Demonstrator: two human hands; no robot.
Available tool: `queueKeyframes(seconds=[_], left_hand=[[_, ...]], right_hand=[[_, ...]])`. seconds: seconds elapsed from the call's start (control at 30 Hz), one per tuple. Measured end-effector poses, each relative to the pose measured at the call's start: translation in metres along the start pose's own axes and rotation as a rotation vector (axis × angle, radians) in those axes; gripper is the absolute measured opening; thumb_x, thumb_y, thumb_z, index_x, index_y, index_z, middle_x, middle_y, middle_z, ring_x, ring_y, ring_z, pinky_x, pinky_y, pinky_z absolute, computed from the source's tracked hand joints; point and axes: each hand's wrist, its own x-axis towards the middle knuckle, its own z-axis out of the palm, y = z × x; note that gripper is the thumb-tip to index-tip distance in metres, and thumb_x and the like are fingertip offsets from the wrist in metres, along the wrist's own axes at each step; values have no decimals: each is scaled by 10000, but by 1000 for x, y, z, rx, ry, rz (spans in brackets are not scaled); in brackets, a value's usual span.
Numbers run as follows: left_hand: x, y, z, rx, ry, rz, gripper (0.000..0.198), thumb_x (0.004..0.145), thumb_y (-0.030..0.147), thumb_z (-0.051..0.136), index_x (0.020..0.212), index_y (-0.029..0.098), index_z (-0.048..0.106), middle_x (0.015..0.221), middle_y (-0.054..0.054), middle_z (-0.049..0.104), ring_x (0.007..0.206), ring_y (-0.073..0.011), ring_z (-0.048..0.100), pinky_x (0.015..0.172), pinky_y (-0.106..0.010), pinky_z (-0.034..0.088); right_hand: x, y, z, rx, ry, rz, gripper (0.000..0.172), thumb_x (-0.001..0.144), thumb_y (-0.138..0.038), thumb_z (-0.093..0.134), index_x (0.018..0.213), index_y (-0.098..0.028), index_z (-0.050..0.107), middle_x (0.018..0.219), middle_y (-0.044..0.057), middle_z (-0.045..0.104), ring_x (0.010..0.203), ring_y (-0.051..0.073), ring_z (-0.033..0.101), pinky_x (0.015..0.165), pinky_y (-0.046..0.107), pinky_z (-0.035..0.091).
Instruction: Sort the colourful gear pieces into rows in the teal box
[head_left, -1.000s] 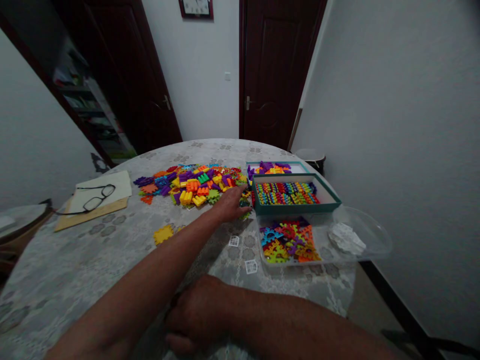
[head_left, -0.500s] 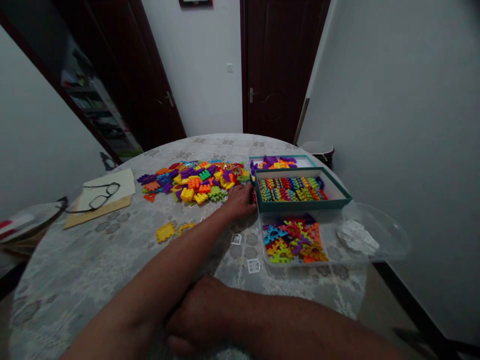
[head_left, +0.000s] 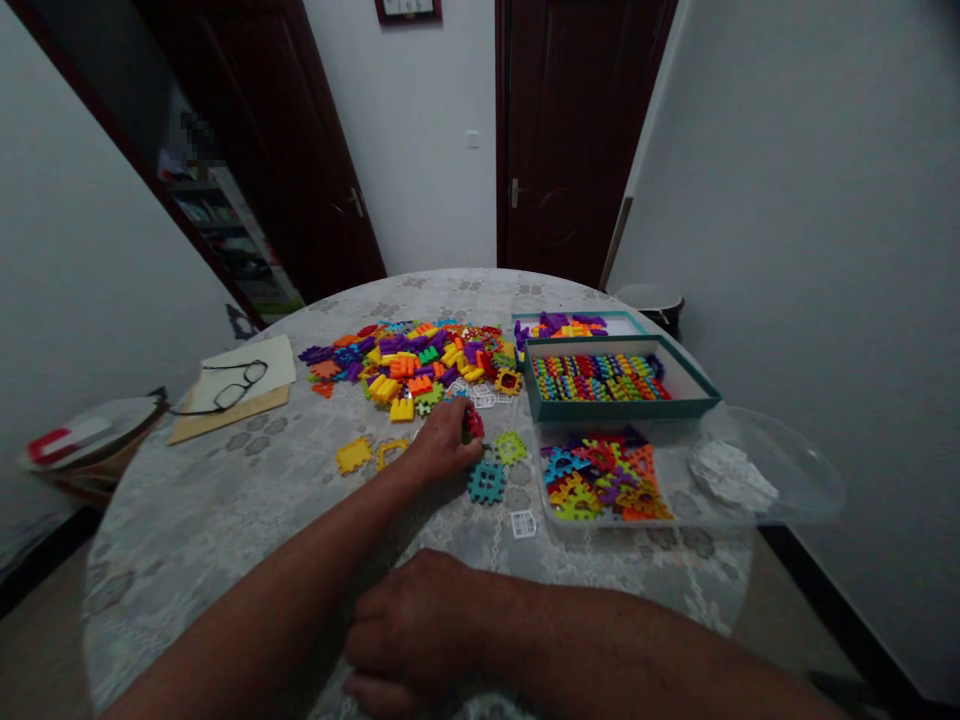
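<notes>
My left hand (head_left: 445, 440) is closed around a red plastic building piece (head_left: 473, 424), partly hidden by the fingers, just in front of the heap of colourful building pieces (head_left: 405, 367). By its thumb lie a teal square piece (head_left: 486, 482) and a lime-green one (head_left: 511, 448). To the left of its wrist are a solid yellow square piece (head_left: 354, 456) and a yellow frame piece (head_left: 390, 454). Nearer to me, my right hand (head_left: 412, 625) rests on the table as a loose fist. Nothing shows in it, though its palm side is hidden.
On the right, a green-edged box (head_left: 622, 408) holds rows of small colourful pieces. A clear plastic tray (head_left: 675, 520) contains flat pieces and crumpled white material (head_left: 731, 475). White window-like pieces (head_left: 523, 524) lie on the patterned tablecloth (head_left: 247, 560). Glasses (head_left: 241, 385) rest on papers at left.
My left hand has drawn back toward me from beside the green box, now with a red piece. The teal and lime-green pieces now show on the table. The view has shifted slightly left.
</notes>
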Motion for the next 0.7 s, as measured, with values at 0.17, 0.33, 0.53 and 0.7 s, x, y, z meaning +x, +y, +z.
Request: queueKeyframes(seconds=[0.17, 0.33, 0.53, 0.7], left_hand=[[-43, -16, -21, 82, 4, -36, 376, 878, 298, 690, 1243, 210, 660, 1137, -105, 725, 1064, -297, 674, 960, -449, 567], [-77, -26, -50, 179, -52, -83, 411, 887, 318, 768, 1275, 194, 710, 1248, -171, 767, 1184, -361, 711, 1039, -504, 582], [-88, -4, -64, 194, -1, 64, 579, 965, 268, 724, 1528, 231, 595, 1514, -187, 673, 1417, -370, 631, 1200, -579, 531], [-55, 31, -37, 175, -173, 231, 706, 939, 430, 838, 1577, 279, 578, 1698, -171, 541, 1589, -415, 478, 1310, -610, 406]], right_hand=[[2, -8, 3, -18, 60, -73, 354, 1032, -483, 609, 765, -252, 586, 717, -24, 673, 637, 169, 626, 485, 302, 366], [3, -10, 3, -49, 79, -84, 393, 1043, -501, 590, 736, -257, 567, 698, -27, 654, 621, 161, 615, 482, 297, 353], [4, -10, 0, -25, 59, -114, 383, 1037, -487, 587, 735, -254, 624, 707, -16, 673, 623, 175, 625, 486, 308, 387], [4, -22, -4, 53, -44, -196, 415, 1045, -525, 637, 736, -249, 653, 721, -11, 701, 685, 185, 687, 511, 312, 428]])
